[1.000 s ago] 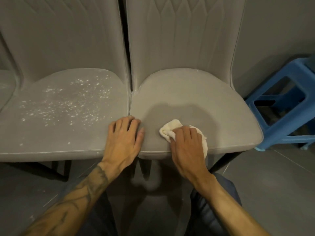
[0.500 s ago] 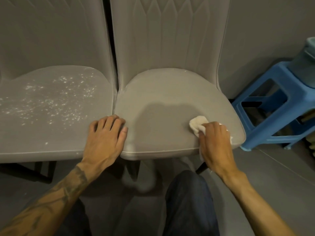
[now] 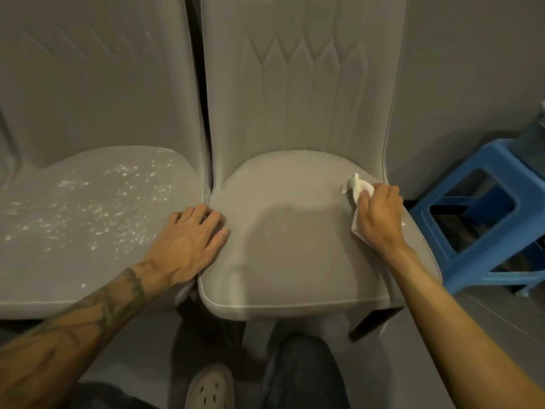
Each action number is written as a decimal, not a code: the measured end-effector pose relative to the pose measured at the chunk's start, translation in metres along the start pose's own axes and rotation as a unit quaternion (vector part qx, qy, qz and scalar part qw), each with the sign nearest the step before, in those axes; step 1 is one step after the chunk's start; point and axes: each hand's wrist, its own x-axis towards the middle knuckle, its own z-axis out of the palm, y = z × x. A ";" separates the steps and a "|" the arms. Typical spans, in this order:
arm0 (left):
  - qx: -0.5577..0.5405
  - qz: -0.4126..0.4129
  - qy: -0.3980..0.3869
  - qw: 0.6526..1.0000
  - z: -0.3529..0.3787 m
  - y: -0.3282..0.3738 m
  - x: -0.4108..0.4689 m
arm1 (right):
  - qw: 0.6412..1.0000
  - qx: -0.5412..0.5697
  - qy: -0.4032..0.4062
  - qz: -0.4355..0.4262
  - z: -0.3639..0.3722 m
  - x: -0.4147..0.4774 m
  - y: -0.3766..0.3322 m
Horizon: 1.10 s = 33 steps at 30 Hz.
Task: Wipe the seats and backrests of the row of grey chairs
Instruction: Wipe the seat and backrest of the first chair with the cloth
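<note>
Two grey chairs stand side by side. The right chair's seat [image 3: 289, 246] looks free of specks, and its quilted backrest [image 3: 300, 93] rises behind it. The left chair's seat [image 3: 73, 246] is strewn with white specks; its backrest [image 3: 97, 78] shows faint smudges. My right hand [image 3: 380, 216] grips a white cloth [image 3: 358, 185] at the right rear of the right seat, near the backrest. My left hand [image 3: 191, 240] rests flat, fingers straight, over the gap between the two seats.
A blue plastic stool [image 3: 477, 240] stands close to the right of the right chair, with a bluish container [image 3: 533, 140] on top of it. A grey wall [image 3: 472, 60] is behind. My knee [image 3: 303, 373] and a light shoe [image 3: 211, 388] are on the grey floor below.
My right hand has slid the cloth from the seat's front edge rightwards and then back towards the right rear corner. My left hand has stayed on the seam between the seats.
</note>
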 end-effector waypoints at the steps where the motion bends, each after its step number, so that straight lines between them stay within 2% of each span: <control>1: 0.001 -0.002 0.003 1.000 0.001 -0.005 0.009 | 1.000 -0.010 0.005 0.005 0.005 0.004 -0.006; 4: -0.008 -0.014 0.004 1.000 0.002 -0.019 0.035 | 0.990 -0.132 0.028 -0.027 0.017 0.002 -0.004; 6: -0.019 -0.019 -0.001 1.000 0.004 -0.028 0.051 | 0.983 -0.170 0.019 -0.059 0.025 -0.001 0.003; 11: -0.045 -0.014 0.011 0.999 0.012 -0.042 0.065 | 0.983 -0.182 -0.001 -0.019 0.051 0.052 -0.002; 15: -0.061 -0.031 0.012 0.998 0.015 -0.041 0.064 | 0.988 -0.147 -0.040 0.023 0.075 0.110 -0.021; 19: -0.071 -0.030 0.020 0.997 0.020 -0.040 0.064 | 0.983 -0.180 -0.020 0.018 0.092 0.125 -0.019; 21: -0.066 -0.027 0.027 0.997 0.022 -0.040 0.065 | 0.980 -0.195 -0.040 -0.007 0.102 0.134 -0.033; 23: -0.054 -0.024 0.027 0.998 0.024 -0.040 0.066 | 0.979 -0.167 -0.077 -0.089 0.117 0.144 -0.056; 24: -0.050 -0.025 0.026 0.998 0.025 -0.040 0.067 | 0.970 -0.165 -0.104 -0.144 0.125 0.147 -0.065; 26: -0.046 -0.026 0.026 0.998 0.026 -0.040 0.066 | 0.952 -0.191 -0.137 -0.196 0.127 0.151 -0.063; 30: -0.045 -0.036 0.027 0.998 0.025 -0.039 0.064 | 0.945 -0.285 -0.105 -0.120 0.106 0.154 -0.032; 33: -0.049 -0.038 0.029 0.998 0.025 -0.038 0.065 | 0.948 -0.261 -0.085 -0.160 0.122 0.150 -0.058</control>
